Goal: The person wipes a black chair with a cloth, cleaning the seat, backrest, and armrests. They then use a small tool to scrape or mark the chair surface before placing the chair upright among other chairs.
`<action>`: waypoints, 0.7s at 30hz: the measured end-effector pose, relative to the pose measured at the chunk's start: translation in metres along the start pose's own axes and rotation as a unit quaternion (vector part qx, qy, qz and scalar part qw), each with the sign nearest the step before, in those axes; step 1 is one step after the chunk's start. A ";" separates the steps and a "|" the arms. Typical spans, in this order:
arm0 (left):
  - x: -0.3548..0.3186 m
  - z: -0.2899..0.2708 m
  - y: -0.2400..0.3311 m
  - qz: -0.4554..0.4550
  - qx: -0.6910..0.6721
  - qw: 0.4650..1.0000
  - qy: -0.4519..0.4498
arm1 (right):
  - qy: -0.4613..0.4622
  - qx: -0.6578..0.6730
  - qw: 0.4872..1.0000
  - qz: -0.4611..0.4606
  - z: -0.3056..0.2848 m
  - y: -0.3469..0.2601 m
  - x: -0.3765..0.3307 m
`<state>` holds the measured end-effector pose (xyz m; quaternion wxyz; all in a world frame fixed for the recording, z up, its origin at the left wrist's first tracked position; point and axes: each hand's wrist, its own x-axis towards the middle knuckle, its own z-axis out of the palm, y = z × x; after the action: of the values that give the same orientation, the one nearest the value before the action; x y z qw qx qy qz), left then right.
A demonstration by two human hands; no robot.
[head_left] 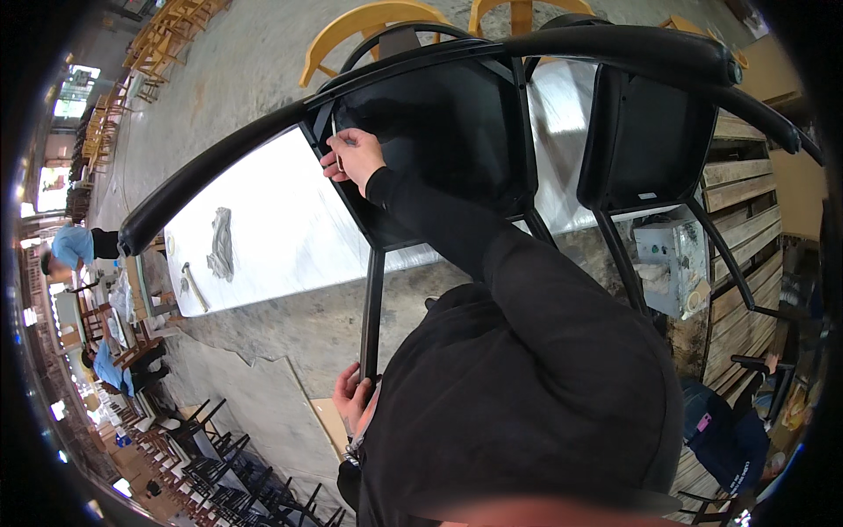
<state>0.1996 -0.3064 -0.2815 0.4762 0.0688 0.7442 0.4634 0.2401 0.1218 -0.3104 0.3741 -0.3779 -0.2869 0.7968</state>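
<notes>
A black armchair (pixel 439 149) lies tipped on a white-covered table (pixel 263 237), its dark seat underside and legs toward me. At the lower end of one chair leg (pixel 372 307), my left hand (pixel 352 400) is closed around it. My right hand (pixel 356 158) reaches across to the side of the seat frame, fingers pinched together. Between those fingers is a thin, light rod-like piece (pixel 335 130), too small to make out its kind. The curved black armrest (pixel 211 176) sweeps out to the left, over the table.
A second black chair (pixel 654 145) lies to the right, above a grey metal box (pixel 672 263) and slatted wood (pixel 742 220). Grey cloth (pixel 220 246) rests on the table. Co-workers in blue (pixel 75 246) are at left; another person (pixel 724 435) is lower right. Stacked chairs (pixel 219 457) stand lower left.
</notes>
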 end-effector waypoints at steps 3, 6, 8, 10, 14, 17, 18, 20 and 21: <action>0.000 -0.001 0.000 -0.006 0.004 1.000 0.004 | 0.003 0.009 1.000 -0.012 0.001 0.003 0.003; -0.001 -0.001 0.001 -0.002 0.002 1.000 -0.004 | 0.027 0.002 1.000 0.015 0.002 0.004 0.007; -0.002 -0.001 0.002 -0.001 0.010 1.000 -0.004 | 0.010 0.019 1.000 -0.015 0.000 0.004 0.007; -0.002 -0.001 0.003 0.003 0.020 1.000 -0.006 | 0.021 0.007 0.999 -0.028 -0.003 0.004 0.006; -0.001 -0.001 0.003 0.001 0.026 1.000 -0.009 | 0.045 -0.013 0.999 -0.006 -0.011 0.004 0.005; -0.002 0.001 0.003 0.007 0.022 1.000 -0.005 | 0.056 -0.022 0.998 0.035 -0.014 0.004 0.008; -0.002 0.001 0.004 0.005 0.023 1.000 -0.001 | 0.048 -0.040 0.997 0.038 -0.015 0.002 0.012; -0.003 0.003 0.004 0.003 0.019 1.000 0.008 | 0.015 -0.033 0.999 -0.003 -0.015 0.000 0.016; -0.004 0.003 0.004 0.003 0.014 1.000 0.013 | 0.018 -0.040 0.999 -0.014 -0.015 -0.003 0.021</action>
<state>0.2029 -0.3042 -0.2762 0.4641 0.0721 0.7564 0.4552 0.2447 0.1428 -0.3250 0.3754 -0.4026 -0.3171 0.7723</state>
